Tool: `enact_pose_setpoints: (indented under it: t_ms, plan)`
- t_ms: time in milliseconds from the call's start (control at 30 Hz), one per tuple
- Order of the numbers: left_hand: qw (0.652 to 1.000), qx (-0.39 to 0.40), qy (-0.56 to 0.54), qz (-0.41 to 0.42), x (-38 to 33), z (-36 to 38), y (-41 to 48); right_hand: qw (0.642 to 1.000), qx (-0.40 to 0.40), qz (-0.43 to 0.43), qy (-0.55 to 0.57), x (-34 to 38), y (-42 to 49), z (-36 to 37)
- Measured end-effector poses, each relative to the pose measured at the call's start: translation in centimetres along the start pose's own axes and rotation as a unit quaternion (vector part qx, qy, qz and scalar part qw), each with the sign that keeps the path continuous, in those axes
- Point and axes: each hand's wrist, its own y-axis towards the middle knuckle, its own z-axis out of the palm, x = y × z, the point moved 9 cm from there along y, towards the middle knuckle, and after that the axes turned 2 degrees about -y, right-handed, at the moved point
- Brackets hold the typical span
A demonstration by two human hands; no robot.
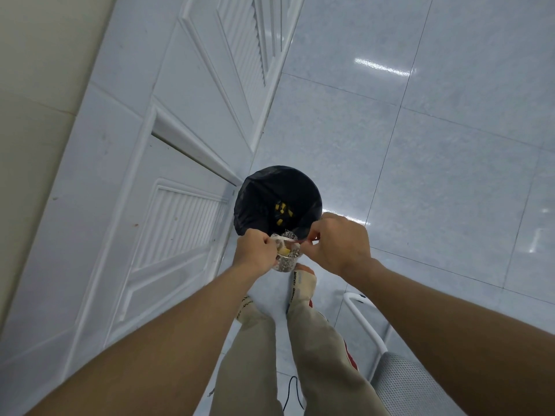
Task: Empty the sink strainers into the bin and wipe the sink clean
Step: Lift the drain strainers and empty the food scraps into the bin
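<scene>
- Pale grey floor tiles (420, 130) filled the head view, with white panelled doors (168, 145) running along the left.
- A round bin (277, 199) lined with a black bag stood on the floor by the doors; yellow scraps (282, 212) lay at its bottom.
- Both hands held a metal strainer (285, 256) over the bin's near rim.
- The left hand (255, 253) had its fingers curled round the strainer's left edge.
- The right hand (339, 244) pinched the strainer's right edge between thumb and fingers.
- Some yellow scraps showed inside the strainer.
- Beige trousers (318, 340) and a foot were seen below the hands.
- A white-framed chair (399, 382) stood at the near right.
</scene>
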Motion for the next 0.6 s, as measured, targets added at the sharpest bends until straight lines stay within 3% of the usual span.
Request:
enact_pose_setpoints:
  t_ms: [100, 400, 600]
  plan:
    - [1.0, -0.005, -0.003, -0.007, 0.2, -0.3, 0.0, 0.999, -0.03, 0.035, 0.001, -1.0, 0.0, -0.7]
    - [1.0, -0.006, -0.011, -0.017, 0.2, -0.1, -0.1, 0.995, 0.044, -0.08, -0.049, 1.2, -0.1, 1.1]
    - [1.0, -0.006, -0.006, -0.013, -0.1, 0.0, -0.2, 0.993, 0.012, -0.086, -0.083, 1.7, -0.2, 1.2]
